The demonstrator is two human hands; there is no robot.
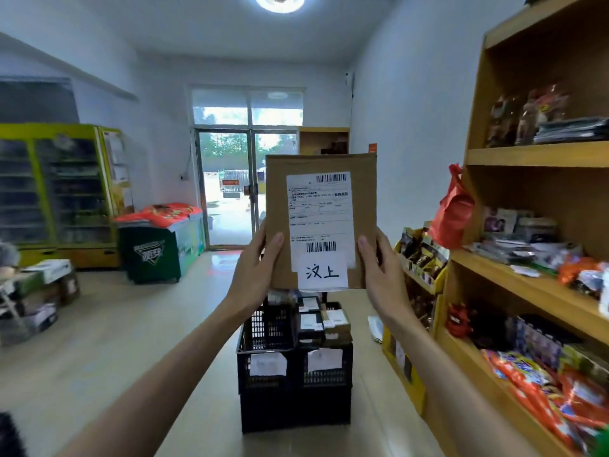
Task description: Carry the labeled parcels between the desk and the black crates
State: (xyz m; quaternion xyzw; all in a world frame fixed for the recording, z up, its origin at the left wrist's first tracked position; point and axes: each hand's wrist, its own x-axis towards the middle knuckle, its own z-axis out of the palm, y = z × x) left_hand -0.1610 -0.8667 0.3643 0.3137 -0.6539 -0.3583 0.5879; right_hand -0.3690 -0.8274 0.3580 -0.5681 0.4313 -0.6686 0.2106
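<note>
A flat brown cardboard parcel (280, 199) with a white shipping label and a handwritten white tag is held upright in front of me. My left hand (255, 268) grips its lower left edge and my right hand (379, 272) grips its lower right edge. Below it on the floor stand black crates (293, 400), each with a white paper tag on the front. The right crate holds several labeled parcels (324, 321); the left one looks mostly hollow from here.
A wooden shelf unit (527, 258) stocked with snacks runs along the right, with a yellow display rack (421, 285) and a red bag (453, 209) beside it. At the left are a green fridge (56, 192), a green chest freezer (161, 245) and boxes (39, 291). Glass doors (237, 189) lie ahead.
</note>
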